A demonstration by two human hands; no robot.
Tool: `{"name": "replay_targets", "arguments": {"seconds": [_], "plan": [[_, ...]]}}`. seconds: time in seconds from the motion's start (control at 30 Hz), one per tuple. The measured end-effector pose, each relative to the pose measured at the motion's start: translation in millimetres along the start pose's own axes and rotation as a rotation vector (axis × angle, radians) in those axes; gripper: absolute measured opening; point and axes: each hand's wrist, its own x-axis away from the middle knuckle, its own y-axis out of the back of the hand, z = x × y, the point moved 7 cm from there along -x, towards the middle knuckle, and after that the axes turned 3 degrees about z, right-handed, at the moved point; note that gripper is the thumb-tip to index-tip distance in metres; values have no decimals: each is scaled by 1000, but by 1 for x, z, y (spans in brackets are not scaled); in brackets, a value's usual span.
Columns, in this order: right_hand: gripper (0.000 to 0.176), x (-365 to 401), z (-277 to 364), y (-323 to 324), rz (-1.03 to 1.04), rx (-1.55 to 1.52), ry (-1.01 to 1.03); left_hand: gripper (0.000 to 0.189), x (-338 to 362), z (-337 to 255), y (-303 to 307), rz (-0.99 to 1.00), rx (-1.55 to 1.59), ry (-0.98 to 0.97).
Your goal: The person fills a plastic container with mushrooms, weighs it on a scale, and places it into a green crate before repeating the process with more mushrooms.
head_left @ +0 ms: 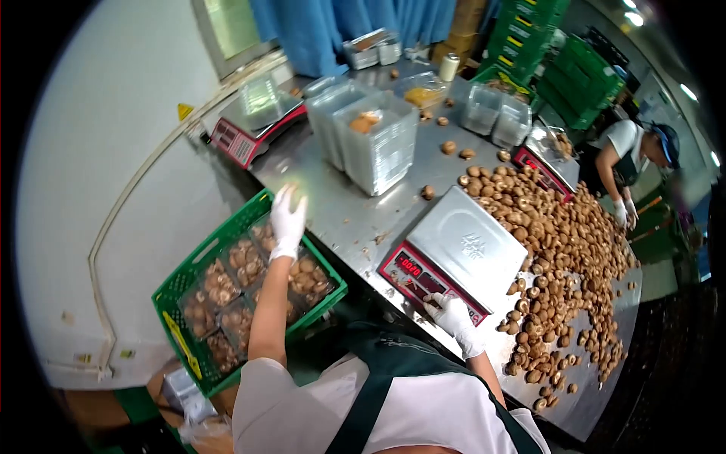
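My left hand (pixel 289 221), in a white glove, is over the far corner of a green crate (pixel 172 280), beside the steel table's edge. Its fingers are apart and I see nothing in them. Inside the crate lie several clear plastic boxes of mushrooms (pixel 246 261). My right hand (pixel 451 314), gloved too, rests at the red front panel of a digital scale (pixel 473 246), its fingers partly stretched over the panel near the buttons. A bare metal plate tops this scale, and its red display is lit. To the right spreads a big heap of brown mushrooms (pixel 563 242).
Stacked clear plastic trays (pixel 378 147) stand beyond the scale on the steel table (pixel 340 219). A second scale (pixel 253 129) sits at the back left, a third (pixel 544 166) behind the heap. A co-worker (pixel 624 151) bends at the right. Green crates (pixel 582 79) are piled behind.
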Motion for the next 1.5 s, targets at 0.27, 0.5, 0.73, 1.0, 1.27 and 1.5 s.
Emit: {"name": "replay_targets", "arguments": {"seconds": [0.27, 0.5, 0.73, 1.0, 1.27, 1.5], "plan": [[20, 50, -34, 16, -221, -30, -136, 38, -133, -150, -134, 448, -130, -336], [25, 111, -63, 22, -318, -229, -398, 22, -174, -116, -199, 971, -24, -196], [28, 123, -83, 0, -354, -217, -420, 25, -253, -7, -253, 905, 38, 223], [24, 133, -92, 6, -363, -278, -413, 15, -230, -117, -183, 672, 39, -288], [25, 148, -123, 13, -319, -261, -443, 8, -167, -205, -144, 528, 5, -517], [25, 172, -150, 22, -369, -277, -448, 13, 44, -317, -149, 126, -102, -1509]]}}
